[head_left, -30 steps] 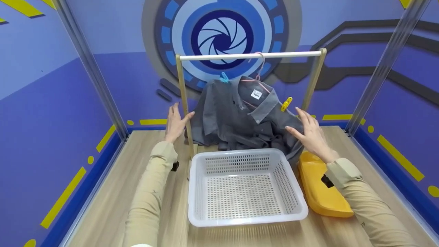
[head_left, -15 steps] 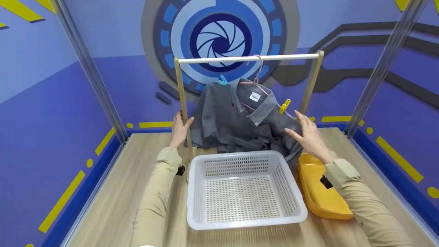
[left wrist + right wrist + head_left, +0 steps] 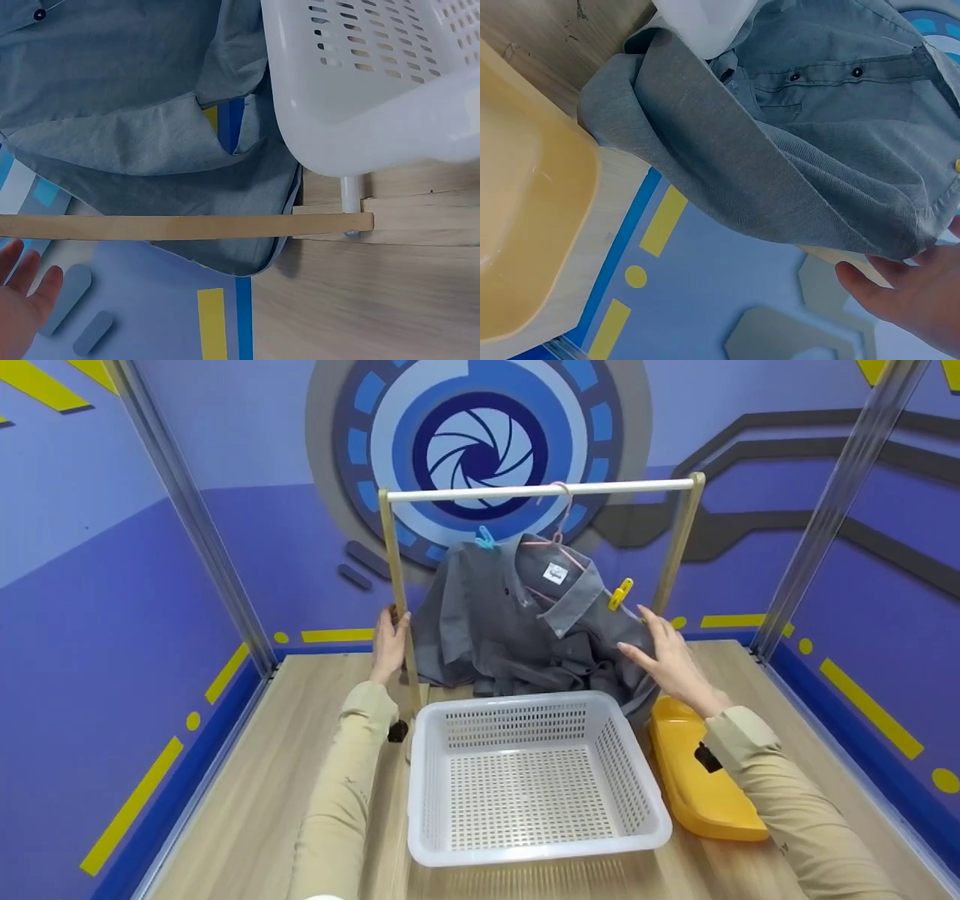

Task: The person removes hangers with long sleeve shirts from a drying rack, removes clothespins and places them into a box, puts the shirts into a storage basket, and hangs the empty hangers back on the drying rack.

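A grey collared shirt (image 3: 487,615) hangs by a pink hanger (image 3: 568,506) from the white bar (image 3: 465,493) of a small rack. A blue clothespin (image 3: 484,538) and a yellow clothespin (image 3: 621,594) sit on its shoulders. My left hand (image 3: 388,649) is at the rack's left post (image 3: 396,562), thumb beside the wood; in the left wrist view its loose fingers (image 3: 46,292) lie close to the post. My right hand (image 3: 671,667) is spread at the shirt's yellow-pinned shoulder. The right wrist view shows its thumb (image 3: 864,289) extended and its other fingers partly behind the cloth.
A white perforated basket (image 3: 540,855) stands in front of the shirt on the wooden table (image 3: 300,780). To its right lies a yellow plastic tray (image 3: 697,780), partly under my right forearm. Patterned blue walls enclose the back and sides.
My left hand has moved slightly right and down, closer to the left post. The right hand stays at the shirt's shoulder. The head view has shifted a little.
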`<state>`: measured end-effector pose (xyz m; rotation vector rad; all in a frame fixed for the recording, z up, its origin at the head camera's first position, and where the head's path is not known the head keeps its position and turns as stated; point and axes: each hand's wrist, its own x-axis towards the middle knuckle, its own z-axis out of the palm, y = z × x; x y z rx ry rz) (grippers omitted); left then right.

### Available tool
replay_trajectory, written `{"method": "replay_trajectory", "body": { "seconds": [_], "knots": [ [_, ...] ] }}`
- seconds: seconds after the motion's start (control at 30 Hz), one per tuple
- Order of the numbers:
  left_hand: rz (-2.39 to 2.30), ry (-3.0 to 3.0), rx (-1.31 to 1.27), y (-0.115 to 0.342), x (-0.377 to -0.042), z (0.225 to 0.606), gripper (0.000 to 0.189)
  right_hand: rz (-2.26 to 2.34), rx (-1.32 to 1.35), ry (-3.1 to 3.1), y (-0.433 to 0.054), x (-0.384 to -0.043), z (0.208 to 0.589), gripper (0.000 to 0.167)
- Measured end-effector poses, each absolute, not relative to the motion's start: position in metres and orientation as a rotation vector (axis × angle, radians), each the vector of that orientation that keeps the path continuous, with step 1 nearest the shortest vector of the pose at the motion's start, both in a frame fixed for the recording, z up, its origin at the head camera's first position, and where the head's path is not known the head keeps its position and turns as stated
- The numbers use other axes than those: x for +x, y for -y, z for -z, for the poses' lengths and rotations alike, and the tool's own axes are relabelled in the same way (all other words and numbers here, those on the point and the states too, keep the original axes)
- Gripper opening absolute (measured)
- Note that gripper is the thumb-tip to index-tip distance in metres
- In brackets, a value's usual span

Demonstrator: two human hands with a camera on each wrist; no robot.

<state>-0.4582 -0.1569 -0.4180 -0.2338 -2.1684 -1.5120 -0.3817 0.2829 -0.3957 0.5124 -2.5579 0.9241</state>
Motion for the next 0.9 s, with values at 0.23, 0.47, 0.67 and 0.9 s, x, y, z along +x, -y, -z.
{"method": "replay_trajectory", "body": {
  "seconds": [0.23, 0.47, 0.67, 0.9],
  "knots": [
    [1.527, 2.143, -0.169, 0.156, -0.460, 0.422, 0.033, -0.942, 0.495, 2.574, -0.281, -0.382, 0.398, 0.072],
    [1.557, 2.114, -0.152, 0.161, -0.461, 0.422, 0.027, -0.972, 0.500, 2.565, -0.279, -0.385, 0.397, 0.064],
    [1.526, 2.168, -0.152, 0.166, -0.460, 0.420, 0.030, -0.936, 0.520, 2.493, -0.278, -0.388, 0.396, 0.044],
    [1.591, 2.165, -0.153, 0.166, -0.461, 0.420, 0.031, -0.884, 0.550, 2.392, -0.279, -0.390, 0.395, 0.027]
  ]
}}
